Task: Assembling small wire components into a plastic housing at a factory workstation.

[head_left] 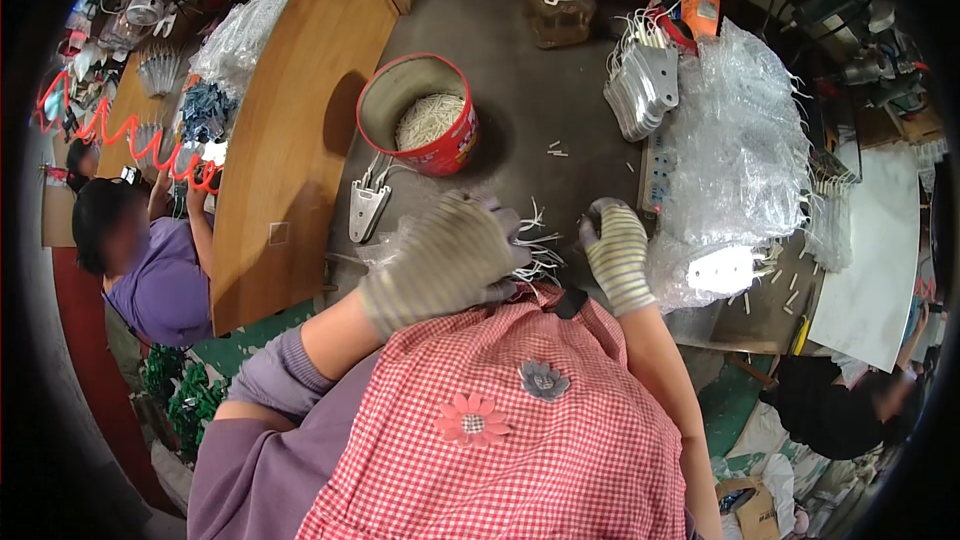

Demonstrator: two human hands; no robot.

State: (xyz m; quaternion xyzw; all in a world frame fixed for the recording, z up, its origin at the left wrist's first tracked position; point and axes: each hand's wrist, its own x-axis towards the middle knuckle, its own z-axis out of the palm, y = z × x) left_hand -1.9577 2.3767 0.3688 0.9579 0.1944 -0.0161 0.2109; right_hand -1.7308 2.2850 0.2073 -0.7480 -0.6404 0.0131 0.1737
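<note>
In the head view, the left hand reaches in from the lower left in a striped knit glove, back upward, elbow bent, its fingers curving over the near side of a bundle of thin white wires. Its palm is hidden, so I cannot tell whether it grips them. The right hand, gloved alike, stands apart on the other side, fingers bent and thumb drawn toward them; whether anything is pinched there cannot be told. The bundle lies between the hands, just beyond the red gingham apron, its loose strands splayed and curling, some with thicker white ends.
</note>
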